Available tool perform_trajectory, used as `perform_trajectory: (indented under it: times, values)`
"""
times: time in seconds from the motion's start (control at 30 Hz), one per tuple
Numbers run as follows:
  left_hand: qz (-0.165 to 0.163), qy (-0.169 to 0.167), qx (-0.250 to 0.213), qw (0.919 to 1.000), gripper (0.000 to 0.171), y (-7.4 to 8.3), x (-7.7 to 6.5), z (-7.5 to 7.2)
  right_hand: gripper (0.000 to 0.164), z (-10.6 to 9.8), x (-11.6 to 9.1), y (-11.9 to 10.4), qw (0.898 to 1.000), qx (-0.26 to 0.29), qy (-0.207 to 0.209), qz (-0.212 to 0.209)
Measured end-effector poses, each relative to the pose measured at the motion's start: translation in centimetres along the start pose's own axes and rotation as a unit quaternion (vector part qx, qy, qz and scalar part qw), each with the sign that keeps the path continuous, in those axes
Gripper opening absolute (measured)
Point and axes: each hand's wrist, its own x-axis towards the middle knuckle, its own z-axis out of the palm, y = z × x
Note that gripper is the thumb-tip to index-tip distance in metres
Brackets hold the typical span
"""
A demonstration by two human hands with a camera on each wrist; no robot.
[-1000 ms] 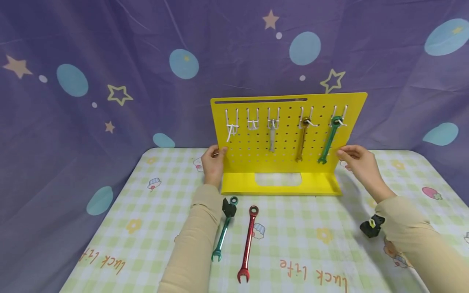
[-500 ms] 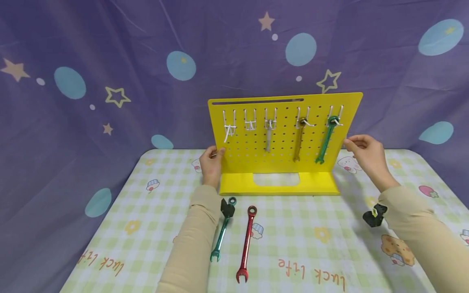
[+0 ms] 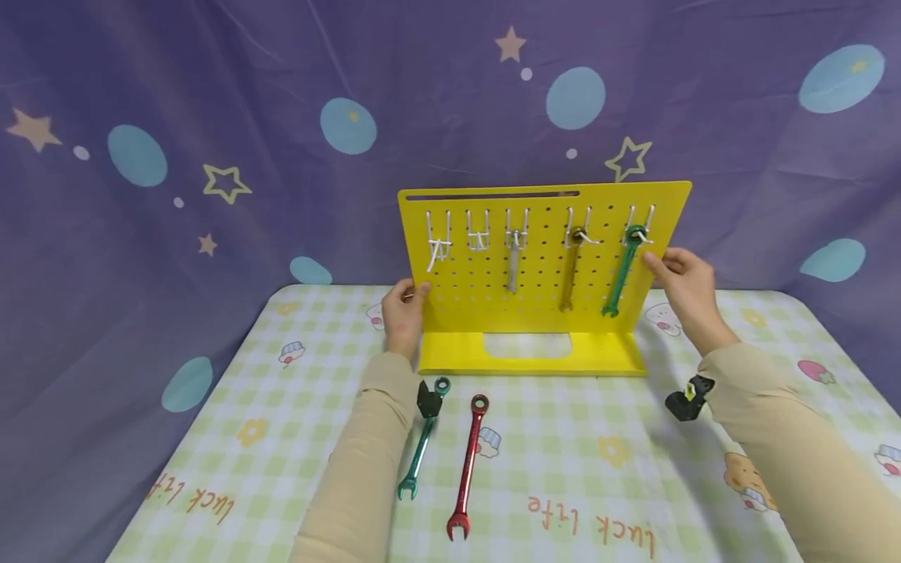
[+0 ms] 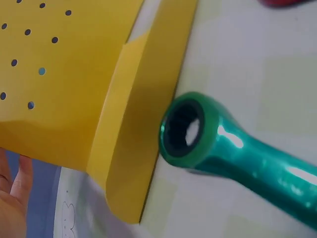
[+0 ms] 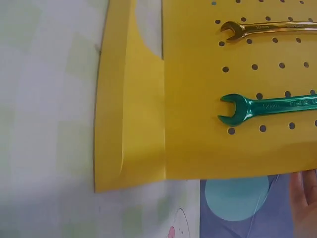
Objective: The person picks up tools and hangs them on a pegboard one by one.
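A yellow pegboard stand (image 3: 464, 313) stands upright at the back of the table. My left hand (image 3: 404, 319) grips its left edge, thumb in front. At the right edge my right hand (image 3: 690, 293) pinches the board, thumb on the front face beside the hung green wrench (image 3: 622, 274); its other fingers are partly hidden behind. A gold wrench (image 3: 572, 274) and a small silver wrench (image 3: 514, 270) also hang from white hooks. On the cloth before the stand lie a teal-green combination wrench (image 4: 257, 166) and a longer red wrench (image 3: 468, 469).
Two white hooks at the board's left, one of them a bent hook (image 3: 438, 250), carry no wrench. Black wrist cameras, such as the right one (image 3: 688, 400), sit under both forearms. A checked cloth (image 3: 563, 446) covers the table; a purple curtain (image 3: 450, 94) hangs behind.
My right hand has come off the board's right edge, moved up, and taken hold again higher on it. My left hand keeps its grip, and the wrenches have stayed put.
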Motion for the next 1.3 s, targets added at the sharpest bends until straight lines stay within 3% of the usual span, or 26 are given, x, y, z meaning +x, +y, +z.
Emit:
perform_trajectory:
  times: [0.13, 0.3, 0.53, 0.67, 0.8, 1.0, 1.07, 1.2, 1.3]
  values:
    - [0.003, -0.020, 0.007, 0.9998, 0.026, 0.0, -0.1, -0.4, 0.020, 0.4, 0.4, 0.2, 1.000, -0.010, 0.007, -0.015]
    - [0.017, -0.058, 0.039, 0.9974, 0.024, 0.7, -0.2, -1.1, 0.031, 0.3, 0.5, 0.7, 0.997, -0.053, 0.004, -0.053]
    - [0.022, -0.142, 0.142, 0.9794, 0.038, 2.0, -0.3, -3.0, 0.030, 0.4, 0.5, 0.6, 0.996, -0.070, 0.014, -0.061]
    - [0.029, -0.161, 0.162, 0.9730, 0.045, 2.6, -1.6, -4.0, 0.029, 0.5, 0.5, 0.4, 0.996, -0.070, 0.010, -0.049]
    - [0.025, -0.176, 0.191, 0.9653, 0.045, 3.0, -3.7, -5.0, 0.031, 0.4, 0.6, 0.2, 0.994, -0.089, 0.008, -0.055]
    - [0.006, -0.235, 0.251, 0.9391, 0.034, 3.6, -7.2, -5.6, 0.033, 0.3, 0.6, 0.2, 0.993, -0.104, 0.007, -0.055]
    - [-0.015, -0.267, 0.257, 0.9288, 0.033, 3.8, -8.4, -5.7, 0.033, 0.3, 0.7, 0.2, 0.993, -0.101, 0.009, -0.055]
    - [-0.060, -0.341, 0.258, 0.9021, 0.033, 3.9, -10.6, -5.7, 0.033, 0.4, 0.7, 0.2, 0.993, -0.100, 0.007, -0.057]
    - [-0.070, -0.388, 0.256, 0.8828, 0.035, 3.7, -12.4, -5.7, 0.035, 0.3, 0.6, 0.2, 0.993, -0.102, 0.003, -0.055]
